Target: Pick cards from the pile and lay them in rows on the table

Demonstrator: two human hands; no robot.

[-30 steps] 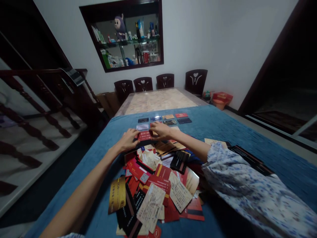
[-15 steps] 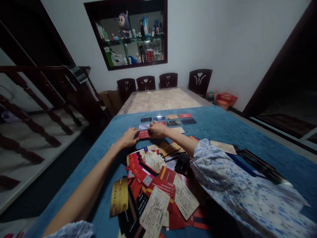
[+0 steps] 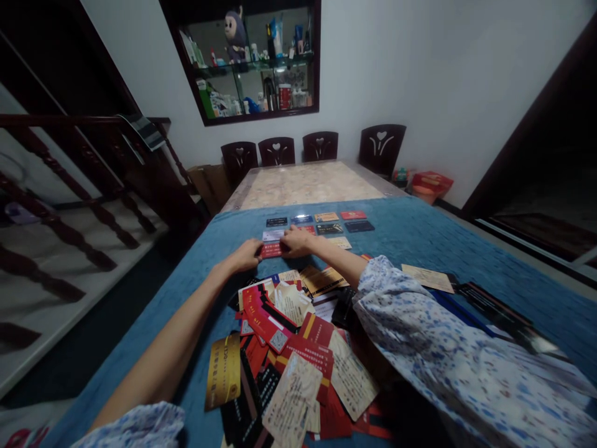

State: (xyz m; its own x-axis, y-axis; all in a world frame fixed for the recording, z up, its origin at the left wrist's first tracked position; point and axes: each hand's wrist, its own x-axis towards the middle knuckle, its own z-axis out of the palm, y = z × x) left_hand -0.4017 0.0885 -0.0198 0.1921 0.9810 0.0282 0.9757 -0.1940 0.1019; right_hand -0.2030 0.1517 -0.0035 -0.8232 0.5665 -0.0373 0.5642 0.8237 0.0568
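Blue cloth (image 3: 410,233) covers the near part of the desk (image 3: 317,182), whose far end shows a pale patterned top. Your red card (image 3: 271,251) is between your hands, just beyond the pile and at the near left corner of the laid-out cards; whether it touches the cloth, you cannot tell from this view. Your left hand (image 3: 250,254) pinches its left end between thumb and fingers, and your right hand (image 3: 298,242) pinches its right end with the fingers curled. Just beyond your fingers is a pale lilac card (image 3: 273,236), with a second red one (image 3: 305,230) partly behind your right hand. To the right of that hand lies a cream card (image 3: 338,243). Past these, cards stretch in rows, the farthest led at the left by a black card (image 3: 277,221). Nearer to you, under your forearms' span, spreads a jumbled, overlapping pile (image 3: 298,348), a gold card (image 3: 222,372) at its left edge. Beyond your right sleeve (image 3: 420,330) lie black cards (image 3: 494,302). Dark chairs (image 3: 284,153) stand at the far end, below a wall recess (image 3: 317,93) of shelved goods.
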